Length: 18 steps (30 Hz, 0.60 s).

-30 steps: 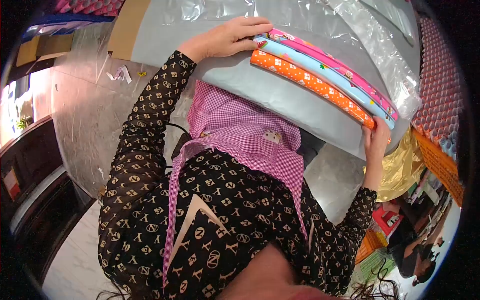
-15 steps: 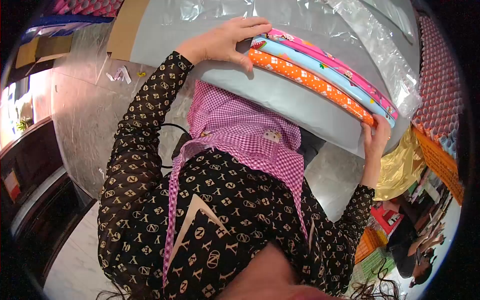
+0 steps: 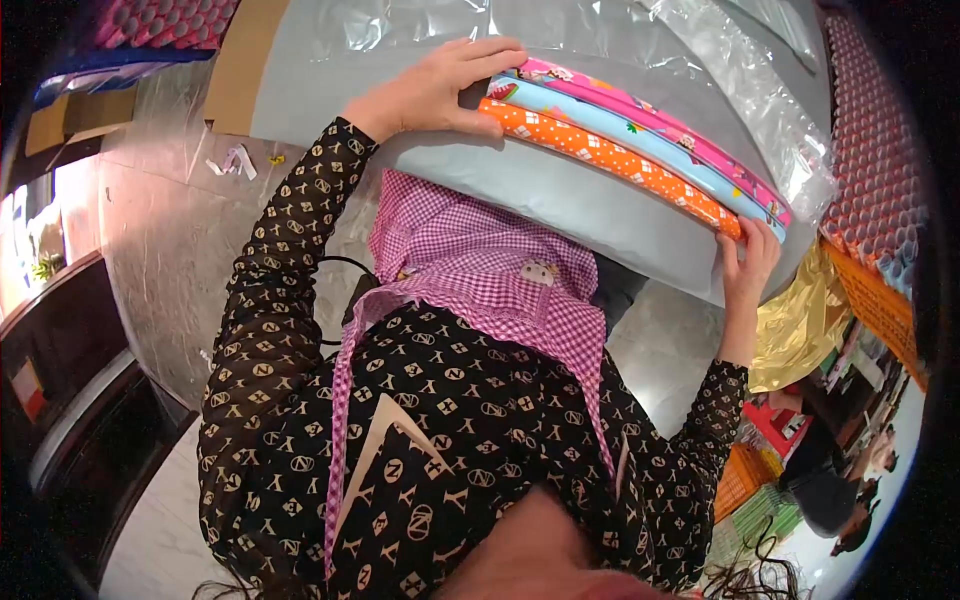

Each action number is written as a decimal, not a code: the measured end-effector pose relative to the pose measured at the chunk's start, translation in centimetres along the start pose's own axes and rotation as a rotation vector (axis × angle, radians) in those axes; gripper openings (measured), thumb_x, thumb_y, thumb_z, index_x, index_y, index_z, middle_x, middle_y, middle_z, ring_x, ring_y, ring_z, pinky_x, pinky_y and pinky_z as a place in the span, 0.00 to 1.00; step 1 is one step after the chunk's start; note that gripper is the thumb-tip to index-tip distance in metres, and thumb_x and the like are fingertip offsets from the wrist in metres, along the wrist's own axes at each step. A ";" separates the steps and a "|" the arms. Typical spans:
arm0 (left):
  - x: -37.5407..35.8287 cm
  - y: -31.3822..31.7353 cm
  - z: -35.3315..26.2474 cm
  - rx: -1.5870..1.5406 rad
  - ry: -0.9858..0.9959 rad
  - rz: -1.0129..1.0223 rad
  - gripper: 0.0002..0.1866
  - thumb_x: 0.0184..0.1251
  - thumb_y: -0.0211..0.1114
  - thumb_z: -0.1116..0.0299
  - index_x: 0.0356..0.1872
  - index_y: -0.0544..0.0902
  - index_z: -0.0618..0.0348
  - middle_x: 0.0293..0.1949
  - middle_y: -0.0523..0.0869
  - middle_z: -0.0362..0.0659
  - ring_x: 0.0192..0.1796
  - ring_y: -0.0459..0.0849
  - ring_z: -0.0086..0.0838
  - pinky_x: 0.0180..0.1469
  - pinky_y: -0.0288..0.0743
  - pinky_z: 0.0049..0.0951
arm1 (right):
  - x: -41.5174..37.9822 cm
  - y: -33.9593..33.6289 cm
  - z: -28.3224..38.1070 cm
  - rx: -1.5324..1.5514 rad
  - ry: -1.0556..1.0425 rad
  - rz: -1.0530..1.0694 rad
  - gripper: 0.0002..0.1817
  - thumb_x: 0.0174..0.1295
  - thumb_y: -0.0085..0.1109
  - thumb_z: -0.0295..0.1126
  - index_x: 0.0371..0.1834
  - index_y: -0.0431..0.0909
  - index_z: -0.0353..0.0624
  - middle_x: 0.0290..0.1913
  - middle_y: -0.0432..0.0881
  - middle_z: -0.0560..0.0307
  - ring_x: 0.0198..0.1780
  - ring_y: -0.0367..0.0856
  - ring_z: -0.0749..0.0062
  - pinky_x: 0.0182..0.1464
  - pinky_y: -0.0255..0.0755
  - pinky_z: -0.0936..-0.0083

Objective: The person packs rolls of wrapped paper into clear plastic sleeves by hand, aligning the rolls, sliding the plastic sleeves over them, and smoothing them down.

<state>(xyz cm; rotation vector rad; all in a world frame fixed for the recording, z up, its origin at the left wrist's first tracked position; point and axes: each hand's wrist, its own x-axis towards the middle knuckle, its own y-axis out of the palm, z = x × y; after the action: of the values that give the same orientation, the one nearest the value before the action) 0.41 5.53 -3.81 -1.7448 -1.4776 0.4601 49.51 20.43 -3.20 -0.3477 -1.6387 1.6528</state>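
Three patterned rolls, seemingly wrapping paper, lie side by side across a grey-covered table [image 3: 540,200]: a pink roll [image 3: 650,107] at the back, a light blue roll [image 3: 640,132] in the middle, an orange roll [image 3: 612,160] with white marks nearest my body. My left hand [image 3: 435,92] cups their left ends, thumb by the orange roll and fingers reaching to the pink one. At the right ends, my right hand [image 3: 752,262] is closed around the tips, its thumb below the orange roll. Part of its fingers is hidden behind the rolls.
Clear plastic film [image 3: 745,95] lies behind the rolls. Many stacked tubes [image 3: 875,150] stand at the right, by an orange crate [image 3: 870,305] and gold sheeting [image 3: 800,330]. Cardboard [image 3: 240,75] edges the table's left. Another person [image 3: 825,490] is at lower right.
The rolls and both hands appear slightly further left in the view, along with the surroundings. My left thumb now lies straighter at the orange roll's end. Both hands stay at the roll ends.
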 end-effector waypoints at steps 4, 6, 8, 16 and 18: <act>0.0 -0.1 -0.5 0.013 0.008 -0.036 0.45 0.50 0.77 0.55 0.71 0.69 0.53 0.70 0.69 0.47 0.69 0.69 0.43 0.71 0.63 0.40 | 0.0 0.0 0.3 0.003 0.014 -0.013 0.24 0.52 0.73 0.32 0.54 0.79 0.43 0.55 0.78 0.50 0.57 0.74 0.55 0.62 0.64 0.62; 0.2 -0.3 -1.1 0.005 0.003 -0.019 0.44 0.50 0.77 0.57 0.71 0.69 0.53 0.70 0.70 0.47 0.69 0.69 0.43 0.71 0.63 0.40 | 0.0 0.0 0.5 -0.032 0.023 -0.025 0.24 0.53 0.73 0.33 0.54 0.78 0.44 0.55 0.77 0.50 0.57 0.74 0.55 0.62 0.64 0.62; 0.3 -0.2 -1.1 0.040 0.023 -0.073 0.42 0.47 0.77 0.57 0.67 0.72 0.56 0.67 0.73 0.47 0.64 0.74 0.44 0.67 0.67 0.40 | -0.2 0.1 0.3 -0.001 0.018 -0.033 0.25 0.53 0.72 0.33 0.55 0.78 0.44 0.55 0.77 0.51 0.58 0.74 0.55 0.62 0.64 0.61; 0.5 0.0 -1.6 0.004 -0.053 -0.041 0.45 0.46 0.78 0.57 0.69 0.71 0.57 0.68 0.72 0.49 0.66 0.72 0.46 0.68 0.66 0.41 | 2.3 -1.4 5.3 0.049 -0.067 -0.088 0.29 0.51 0.73 0.39 0.56 0.76 0.43 0.56 0.78 0.50 0.58 0.74 0.52 0.61 0.64 0.57; 0.6 0.0 -1.5 0.013 -0.020 -0.036 0.45 0.46 0.79 0.57 0.69 0.71 0.57 0.68 0.72 0.50 0.67 0.72 0.46 0.68 0.66 0.41 | 3.9 -0.4 7.2 0.148 -0.163 -0.102 0.29 0.50 0.73 0.38 0.55 0.75 0.41 0.56 0.78 0.49 0.57 0.75 0.50 0.59 0.66 0.55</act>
<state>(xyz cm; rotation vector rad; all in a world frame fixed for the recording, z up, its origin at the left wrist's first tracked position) 1.59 5.58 -2.78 -1.7055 -1.5139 0.4686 42.20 17.74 -0.59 -0.0560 -1.6115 1.7502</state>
